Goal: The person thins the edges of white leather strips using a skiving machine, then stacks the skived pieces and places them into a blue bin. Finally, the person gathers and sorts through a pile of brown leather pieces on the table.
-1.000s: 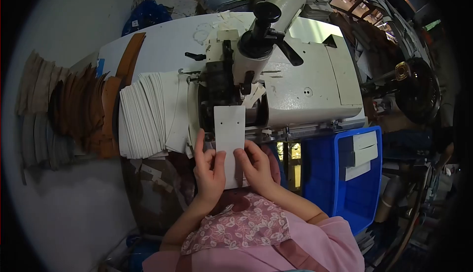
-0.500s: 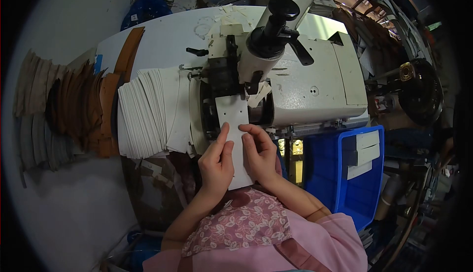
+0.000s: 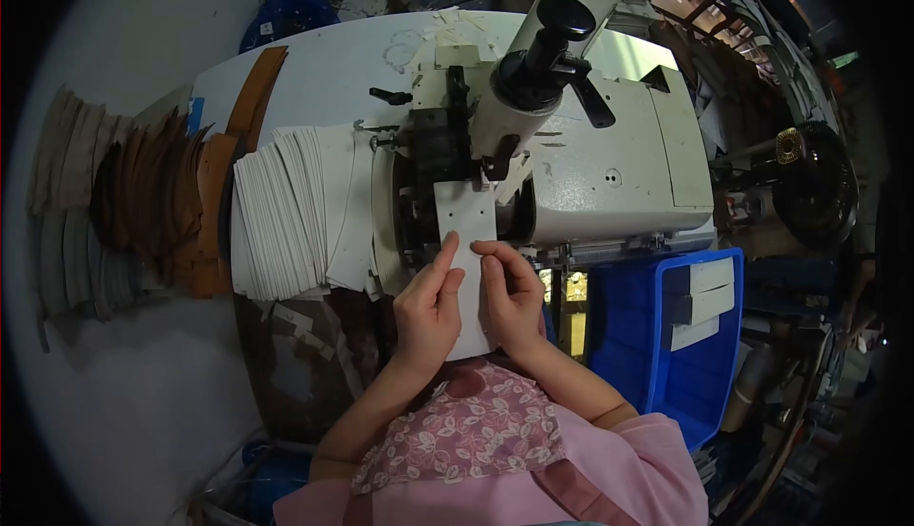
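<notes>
A long white strip (image 3: pixel 473 283) with small dark holes lies lengthwise between my hands, its far end at the black working head of the machine (image 3: pixel 495 136). My left hand (image 3: pixel 430 307) holds the strip's left side, index finger stretched along its top and thumb bent. On the right side, my right hand (image 3: pixel 512 297) grips the edge, with fingers curled and thumb near the index finger. The strip's near end reaches the patterned apron (image 3: pixel 466 431).
A fanned stack of white pieces (image 3: pixel 286 217) stands left of the machine, with brown pieces (image 3: pixel 157 202) farther left. A blue bin (image 3: pixel 657 336) holding some white pieces is at the right. A black lever (image 3: pixel 592 102) sticks out above the machine.
The view has shifted slightly, so the machine appears a little farther right. Both hands keep hold of the strip, whose far end sits slightly nearer the machine's head.
</notes>
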`<state>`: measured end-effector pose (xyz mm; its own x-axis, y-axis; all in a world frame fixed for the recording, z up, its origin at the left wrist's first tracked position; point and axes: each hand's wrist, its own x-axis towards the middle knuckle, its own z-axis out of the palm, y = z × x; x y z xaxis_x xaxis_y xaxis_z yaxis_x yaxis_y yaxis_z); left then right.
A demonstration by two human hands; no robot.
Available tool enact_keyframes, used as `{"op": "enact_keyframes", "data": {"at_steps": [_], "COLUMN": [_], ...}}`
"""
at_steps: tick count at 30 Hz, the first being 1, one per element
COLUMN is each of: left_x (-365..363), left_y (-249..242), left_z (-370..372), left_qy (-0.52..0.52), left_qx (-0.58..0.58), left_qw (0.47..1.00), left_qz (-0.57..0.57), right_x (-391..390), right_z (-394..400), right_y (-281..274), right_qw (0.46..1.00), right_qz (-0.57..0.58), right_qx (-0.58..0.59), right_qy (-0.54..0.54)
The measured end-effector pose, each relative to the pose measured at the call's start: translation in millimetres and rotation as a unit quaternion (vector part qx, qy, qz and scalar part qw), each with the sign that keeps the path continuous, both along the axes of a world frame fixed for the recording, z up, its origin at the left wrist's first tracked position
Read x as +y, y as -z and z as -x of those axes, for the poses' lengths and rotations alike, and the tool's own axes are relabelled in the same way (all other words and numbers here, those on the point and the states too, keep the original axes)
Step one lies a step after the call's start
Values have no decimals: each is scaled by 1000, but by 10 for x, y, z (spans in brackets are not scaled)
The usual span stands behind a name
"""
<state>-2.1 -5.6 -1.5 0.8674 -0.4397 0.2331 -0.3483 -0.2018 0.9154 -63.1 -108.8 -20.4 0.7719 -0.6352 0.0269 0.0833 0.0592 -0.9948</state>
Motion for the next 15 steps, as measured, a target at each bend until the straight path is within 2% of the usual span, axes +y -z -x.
{"op": "enact_keyframes", "data": {"at_steps": [5, 7, 8, 9, 11, 12, 13, 14, 15], "left_x": [-227, -293, -320, -334, -255, -192, -115, -64, -17], "left_y": [25, -120, -191, -215, -344, -441, -587, -732, -867], "left_z": [53, 128, 163, 197, 162, 114, 10, -64, -114], "left_qy": [51, 79, 91, 102, 122, 132, 190, 235, 278], "left_qx": [-31, 62, 107, 142, 14, -49, -127, -181, -233], "left_qw": [998, 995, 990, 984, 992, 988, 967, 942, 911], "left_qz": [19, -9, -22, 30, -30, -59, -114, -155, -196], "right_x": [-212, -307, -371, -418, -486, -534, -579, -624, -630], "right_z": [162, 231, 348, 404, 493, 540, 590, 631, 589], "right_y": [26, -20, -99, -195, -396, -484, -561, -619, -702], "right_qw": [998, 994, 997, 983, 907, 877, 842, 850, 902], "right_qz": [39, 67, 36, 159, 394, 455, 513, 514, 431], "right_qx": [3, -7, 20, 48, 104, 93, 83, 24, -5], "right_qy": [54, 86, 58, 75, 107, 127, 146, 107, -33]}}
